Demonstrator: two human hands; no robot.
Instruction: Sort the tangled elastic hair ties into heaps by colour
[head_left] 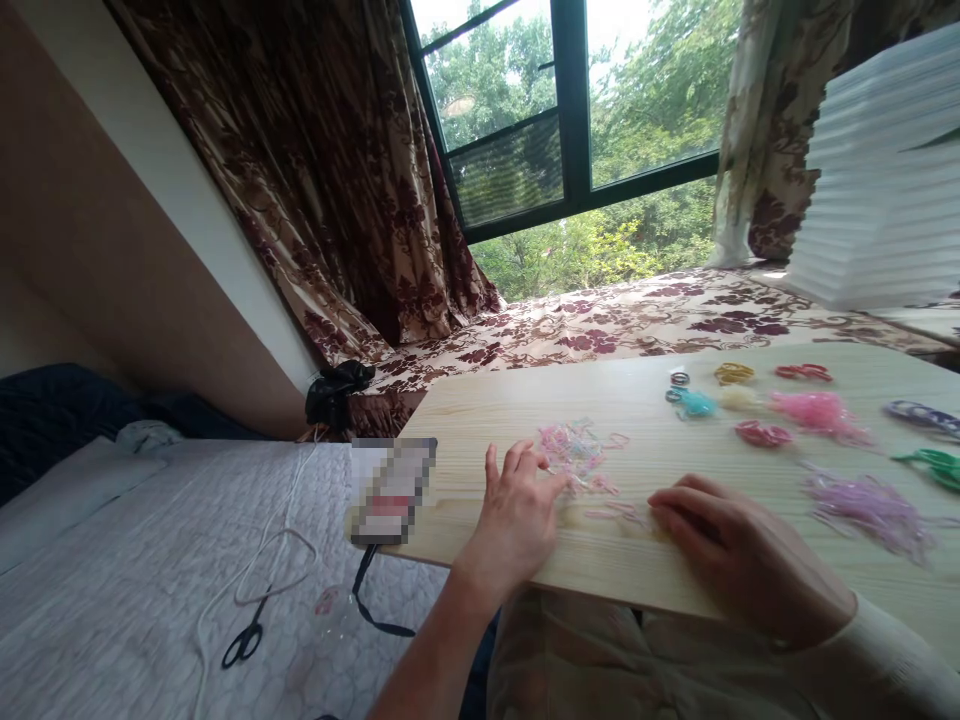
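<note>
On the pale wooden board, my left hand (pixel 517 510) touches the near-left edge of a loose pile of thin pastel elastic bands (pixel 574 447), its fingers spread. Its thumb and index finger sit a little apart beside the bands. To the right, my right hand (pixel 739 550) rests low over the board with fingers pressed together, the fingertips pointing left. Whatever lies between those fingertips is too small to make out. A few pink bands (pixel 615 511) lie just left of them, between my two hands.
Sorted heaps stand on the board (pixel 480 410): pink bands (pixel 817 412), purple bands (pixel 870 510), blue bands (pixel 694 403), and red, yellow and green ties. A blurred phone-like object (pixel 394 495) lies at the left edge. Scissors (pixel 244 645) and a white cord (pixel 262 545) lie on the bed.
</note>
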